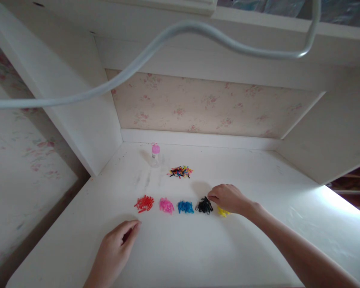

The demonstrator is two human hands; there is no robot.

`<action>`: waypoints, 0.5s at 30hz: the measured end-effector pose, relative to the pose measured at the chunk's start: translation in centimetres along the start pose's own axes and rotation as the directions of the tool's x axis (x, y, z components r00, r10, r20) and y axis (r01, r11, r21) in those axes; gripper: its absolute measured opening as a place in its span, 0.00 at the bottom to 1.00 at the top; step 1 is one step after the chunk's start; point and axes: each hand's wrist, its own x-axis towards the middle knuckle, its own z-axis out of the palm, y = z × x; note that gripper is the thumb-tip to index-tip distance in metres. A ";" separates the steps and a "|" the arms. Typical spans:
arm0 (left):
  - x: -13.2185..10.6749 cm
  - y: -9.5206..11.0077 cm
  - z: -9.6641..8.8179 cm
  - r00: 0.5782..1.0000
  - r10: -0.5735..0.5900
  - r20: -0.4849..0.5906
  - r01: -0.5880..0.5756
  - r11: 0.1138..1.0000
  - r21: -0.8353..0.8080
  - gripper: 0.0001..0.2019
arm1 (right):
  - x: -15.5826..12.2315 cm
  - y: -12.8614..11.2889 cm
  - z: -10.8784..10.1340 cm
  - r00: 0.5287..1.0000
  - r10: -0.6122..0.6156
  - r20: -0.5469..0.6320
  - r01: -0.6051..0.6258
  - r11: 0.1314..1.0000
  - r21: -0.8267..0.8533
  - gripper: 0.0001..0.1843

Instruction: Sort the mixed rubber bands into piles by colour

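Beside the black pile [204, 205], the right hand [228, 199] curls its grip, contents unclear. The left hand [117, 248] has a loose, empty grip.

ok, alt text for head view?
A person's right hand lies over the yellow pile, fingers at the black pile, at the right end of a row with a blue pile, pink pile and red pile on a white desk. The left hand rests nearer the camera; a mixed pile and pink-capped bottle sit behind the row.
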 end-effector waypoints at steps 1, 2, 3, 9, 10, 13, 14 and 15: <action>0.0 0.1 -0.1 1.000 -0.010 0.003 0.010 1.000 -0.007 0.13 | -0.3 0.1 -0.1 1.000 0.011 -0.014 -0.011 1.000 -0.003 0.17; 0.1 0.2 -0.1 1.000 -0.021 0.009 0.021 1.000 -0.012 0.13 | -0.7 0.1 -0.3 0.999 0.027 -0.031 -0.027 1.000 -0.001 0.18; 0.3 0.4 -0.3 0.999 -0.027 0.019 0.028 0.999 -0.018 0.13 | -1.2 0.2 -0.5 0.997 0.048 -0.053 -0.047 0.999 0.010 0.18; 3.5 3.6 -1.2 0.984 0.081 0.159 -0.087 0.996 0.032 0.13 | -5.5 -0.4 -0.2 0.968 0.164 -0.188 -0.099 0.944 0.314 0.19; 4.5 4.4 -1.1 0.977 0.115 0.180 -0.130 0.989 0.074 0.13 | -6.3 -0.7 0.4 0.961 0.181 -0.207 -0.087 0.914 0.397 0.19; 7.9 6.2 0.0 0.955 0.192 0.227 -0.247 0.937 0.247 0.13 | -8.2 -1.7 3.0 0.932 0.271 -0.242 -0.065 0.780 0.622 0.18; 9.1 6.6 0.6 0.954 0.191 0.229 -0.252 0.928 0.276 0.12 | -8.7 -2.1 4.1 0.918 0.314 -0.241 -0.072 0.731 0.678 0.18; 10.2 6.9 1.4 0.956 0.186 0.227 -0.250 0.921 0.299 0.12 | -9.1 -2.4 5.1 0.902 0.360 -0.239 -0.082 0.687 0.722 0.18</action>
